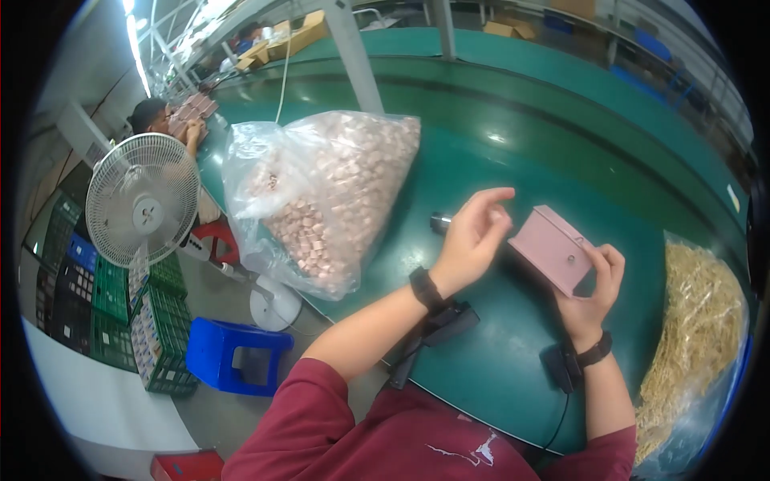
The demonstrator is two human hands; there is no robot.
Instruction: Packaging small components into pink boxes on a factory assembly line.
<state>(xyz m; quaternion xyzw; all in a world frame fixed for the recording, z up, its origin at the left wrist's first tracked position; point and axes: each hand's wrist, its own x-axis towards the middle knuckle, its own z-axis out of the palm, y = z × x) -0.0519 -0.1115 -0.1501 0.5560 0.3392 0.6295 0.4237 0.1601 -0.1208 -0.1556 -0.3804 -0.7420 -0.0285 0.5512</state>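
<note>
My right hand point(596, 293) grips a small dusty-pink box point(552, 247) by its right end, holding it tilted above the green work surface point(473, 369). A small round metal fitting shows on the face of the box, with a small loop near its upper edge. Just left of the box, my left hand point(475, 236) is raised with the index finger stretched out and the thumb bent. Nothing shows between its fingers, and it is apart from the box. A short black cylinder point(439, 223) lies beside the left hand, partly hidden by it.
A large clear bag of small pinkish pieces point(345, 192) stands at the left; a clear bag of golden pieces point(691, 337) lies at the right. A fan point(144, 210), blue stool point(233, 361) and crates point(160, 337) stand left. A co-worker point(152, 119) holds pink items at far left.
</note>
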